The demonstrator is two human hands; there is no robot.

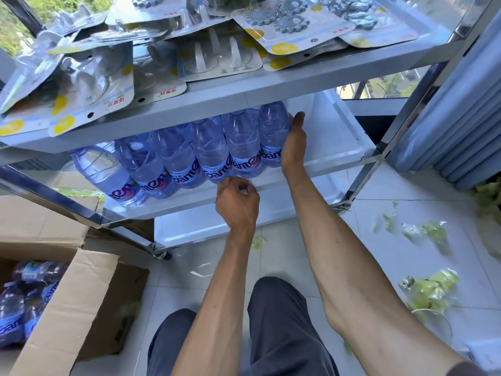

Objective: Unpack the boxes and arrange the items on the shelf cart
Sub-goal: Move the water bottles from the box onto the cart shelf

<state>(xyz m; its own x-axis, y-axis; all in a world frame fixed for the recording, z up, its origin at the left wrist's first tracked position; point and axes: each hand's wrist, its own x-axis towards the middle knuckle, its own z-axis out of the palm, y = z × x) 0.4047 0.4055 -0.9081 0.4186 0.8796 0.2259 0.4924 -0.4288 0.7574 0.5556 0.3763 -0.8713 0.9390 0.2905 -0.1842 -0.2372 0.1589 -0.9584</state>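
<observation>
Several clear blue water bottles stand in a row on the middle shelf of the white shelf cart. My right hand lies flat against the side of the rightmost bottle, fingers straight. My left hand hovers at the shelf's front edge below the bottles, fingers loosely curled and holding nothing. An open cardboard box at the lower left holds more of the same bottles. The top shelf is covered with blister-packed items.
The bottom shelf shows under the middle one. Chrome cart legs frame the right side. A blue folded stack stands to the right. Green-and-clear plastic scraps litter the tiled floor. My knees are below.
</observation>
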